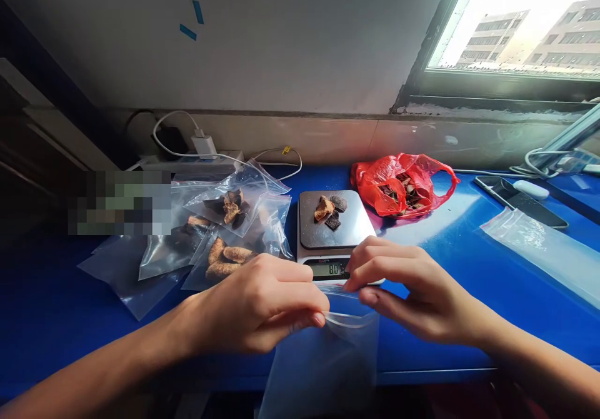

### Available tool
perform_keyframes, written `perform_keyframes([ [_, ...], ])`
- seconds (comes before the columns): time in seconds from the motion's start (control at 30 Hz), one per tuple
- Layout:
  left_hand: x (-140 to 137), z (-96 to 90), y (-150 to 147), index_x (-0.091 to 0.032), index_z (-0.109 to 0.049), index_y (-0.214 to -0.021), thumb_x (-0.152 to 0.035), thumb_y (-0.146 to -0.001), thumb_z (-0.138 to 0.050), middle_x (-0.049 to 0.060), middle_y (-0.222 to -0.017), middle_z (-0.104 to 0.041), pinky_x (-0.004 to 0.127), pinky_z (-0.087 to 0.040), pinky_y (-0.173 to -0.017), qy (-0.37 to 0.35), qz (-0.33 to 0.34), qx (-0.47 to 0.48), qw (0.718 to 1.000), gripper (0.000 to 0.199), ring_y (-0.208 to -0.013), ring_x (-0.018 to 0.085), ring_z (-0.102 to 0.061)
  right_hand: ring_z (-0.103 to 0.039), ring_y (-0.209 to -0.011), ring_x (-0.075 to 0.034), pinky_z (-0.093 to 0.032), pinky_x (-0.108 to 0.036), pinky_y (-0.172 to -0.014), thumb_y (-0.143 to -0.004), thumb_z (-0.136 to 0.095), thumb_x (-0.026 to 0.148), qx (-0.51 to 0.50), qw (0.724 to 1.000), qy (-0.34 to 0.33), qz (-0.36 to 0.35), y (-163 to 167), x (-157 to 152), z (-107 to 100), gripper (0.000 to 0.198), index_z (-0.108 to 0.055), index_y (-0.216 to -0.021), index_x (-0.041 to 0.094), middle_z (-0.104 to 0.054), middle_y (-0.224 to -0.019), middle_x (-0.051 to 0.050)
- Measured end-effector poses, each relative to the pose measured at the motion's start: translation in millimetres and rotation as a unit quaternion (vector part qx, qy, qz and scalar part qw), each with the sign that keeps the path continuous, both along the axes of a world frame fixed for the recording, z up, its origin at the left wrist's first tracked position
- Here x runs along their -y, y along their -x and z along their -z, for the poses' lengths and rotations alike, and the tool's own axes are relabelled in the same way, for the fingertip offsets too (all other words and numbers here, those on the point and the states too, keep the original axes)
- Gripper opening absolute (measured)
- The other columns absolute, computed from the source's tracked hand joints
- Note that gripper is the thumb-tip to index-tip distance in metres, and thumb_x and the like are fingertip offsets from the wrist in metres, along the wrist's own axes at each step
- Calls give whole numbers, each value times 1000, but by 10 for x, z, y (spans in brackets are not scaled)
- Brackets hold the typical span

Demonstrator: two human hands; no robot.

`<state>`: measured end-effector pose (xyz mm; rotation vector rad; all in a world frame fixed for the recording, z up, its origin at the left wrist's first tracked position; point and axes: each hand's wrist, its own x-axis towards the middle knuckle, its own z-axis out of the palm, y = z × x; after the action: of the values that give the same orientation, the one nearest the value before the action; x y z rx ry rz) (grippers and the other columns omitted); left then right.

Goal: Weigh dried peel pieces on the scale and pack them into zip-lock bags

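Note:
My left hand (pixel 276 297) pinches the rim of a clear zip-lock bag (pixel 323 369), which hangs below at the table's front edge. The fingertips of my right hand (pixel 403 287) are curled at the bag's other top edge; its mouth is slightly parted between my hands. Just behind them stands a kitchen scale (pixel 307 234) with a metal plate, its display showing about 8.0. On the plate lie a few dried pieces (pixel 332 211), brown and dark with pebbled skin. My fingers partly cover the front of the scale.
Left of the scale lie several filled zip-lock bags (pixel 225 244) of dried brown pieces. A red plastic bag (pixel 398 184) holding dried pieces sits behind right. A phone (pixel 520 201), a white case (pixel 531 189) and another clear bag (pixel 548 250) lie right. A charger (pixel 204 146) and cables run along the wall.

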<state>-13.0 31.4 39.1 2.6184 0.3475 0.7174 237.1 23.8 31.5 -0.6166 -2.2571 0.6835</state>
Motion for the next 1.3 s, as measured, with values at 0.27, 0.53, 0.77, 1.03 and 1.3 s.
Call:
perform_keyframes([
  [0.27, 35, 0, 8, -15, -62, -79, -22, -103, -44, -1, -61, -51, 24, -33, -49, -15, -10, -11, 1000, 30, -52, 11, -45, -61, -115, -27, -53, -47, -97, -92, -62, 25, 104, 960, -215, 148, 11, -453, 367, 27, -65, -118, 17, -70, -116, -12],
  [0.53, 88, -67, 12, -17, -61, -80, -20, -103, -44, -1, -63, -53, 25, -34, -50, -41, -19, -15, 999, 29, -53, 11, -44, -66, -81, -18, -57, -33, -71, -94, -52, 13, 31, 982, -163, 89, 35, -394, 325, 21, -71, -100, 19, -71, -87, -8],
  [0.77, 22, 47, 9, -16, -61, -84, -18, -100, -48, -1, -63, -55, 25, -35, -50, -15, -5, -11, 1000, 20, -54, 12, -49, -70, -81, -14, -59, -26, -74, -90, -68, 21, -72, 989, 132, 8, 46, 29, -28, 18, -65, -107, 20, -73, -92, -4],
  [1.03, 71, -7, -23, -16, -59, -80, -18, -101, -44, -2, -62, -52, 26, -32, -51, -11, -9, -27, 1000, 26, -54, 12, -46, -65, -107, -21, -56, -38, -92, -95, -59, 26, -22, 991, -88, 103, 27, -309, 172, 27, -61, -120, 18, -69, -113, -13],
  [1.3, 111, -5, -55, -17, -57, -80, -23, -104, -39, -2, -61, -52, 26, -30, -50, -18, 9, -33, 999, 31, -54, 12, -46, -46, -139, -32, -43, -54, -111, -100, -49, 41, 206, 957, -161, 128, 64, -776, 309, 50, -51, -144, 17, -46, -151, -19],
])
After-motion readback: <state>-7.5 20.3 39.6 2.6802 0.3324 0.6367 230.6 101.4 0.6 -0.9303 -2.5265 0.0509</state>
